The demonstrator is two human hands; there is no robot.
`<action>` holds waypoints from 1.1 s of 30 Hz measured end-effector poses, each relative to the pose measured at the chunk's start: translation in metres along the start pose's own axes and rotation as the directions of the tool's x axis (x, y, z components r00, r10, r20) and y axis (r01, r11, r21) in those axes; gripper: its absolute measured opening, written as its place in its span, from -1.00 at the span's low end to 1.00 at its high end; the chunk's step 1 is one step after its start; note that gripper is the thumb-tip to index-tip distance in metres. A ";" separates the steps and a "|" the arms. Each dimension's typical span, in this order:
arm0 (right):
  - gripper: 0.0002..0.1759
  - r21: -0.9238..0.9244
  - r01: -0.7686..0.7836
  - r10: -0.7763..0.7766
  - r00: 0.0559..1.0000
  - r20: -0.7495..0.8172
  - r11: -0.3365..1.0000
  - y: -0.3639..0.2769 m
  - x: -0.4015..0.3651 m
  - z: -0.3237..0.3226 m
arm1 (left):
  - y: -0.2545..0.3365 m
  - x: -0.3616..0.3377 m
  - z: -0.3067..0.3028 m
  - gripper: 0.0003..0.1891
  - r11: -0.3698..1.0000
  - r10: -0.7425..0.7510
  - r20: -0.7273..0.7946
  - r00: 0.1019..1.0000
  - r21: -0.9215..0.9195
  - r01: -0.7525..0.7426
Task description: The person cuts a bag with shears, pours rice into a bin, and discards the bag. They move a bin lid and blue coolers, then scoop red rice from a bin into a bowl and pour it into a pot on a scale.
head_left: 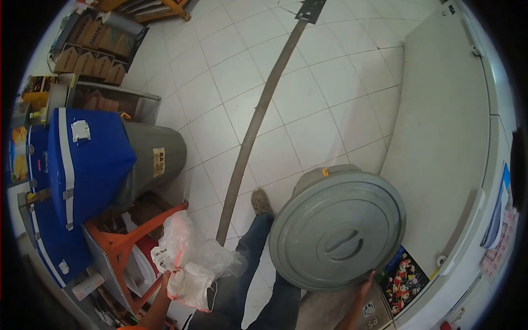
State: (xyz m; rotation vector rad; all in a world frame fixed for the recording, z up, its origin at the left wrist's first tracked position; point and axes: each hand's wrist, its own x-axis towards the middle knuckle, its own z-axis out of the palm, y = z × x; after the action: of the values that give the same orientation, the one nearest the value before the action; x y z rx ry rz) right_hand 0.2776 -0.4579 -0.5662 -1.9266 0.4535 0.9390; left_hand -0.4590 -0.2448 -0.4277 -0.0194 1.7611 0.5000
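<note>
In the head view my left hand [165, 281] is closed on a bundle of crumpled plastic bags [190, 264]. The bundle mixes clear film with white and red printed plastic and hangs in front of my left leg. My right hand [367, 281] grips the near right rim of a round grey lid [336, 231]. A recessed handle sits in the middle of the lid. Under its far edge shows part of a grey bin [324, 174] with a yellow clip. How far my right fingers reach beneath the rim is hidden.
Blue cooler boxes [91, 159] and another grey bin [159, 157] line the left, above an orange-framed rack [124, 242]. A white chest freezer [445, 126] stands on the right. A grey strip [258, 118] crosses the tiled floor. Cardboard boxes [91, 63] are stacked at upper left.
</note>
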 end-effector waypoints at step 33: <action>-0.35 -0.455 -0.089 0.464 0.140 0.875 0.886 0.041 -0.327 0.773 | -0.103 -0.021 0.006 -0.67 0.651 -0.066 -0.358 0.931 -0.723 -0.232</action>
State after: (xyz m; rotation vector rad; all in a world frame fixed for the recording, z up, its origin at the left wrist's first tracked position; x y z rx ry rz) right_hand -0.2882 0.1630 -0.5646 -1.0066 -0.1685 2.3929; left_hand -0.4196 -0.3410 -0.4421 -0.6695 1.7751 1.3612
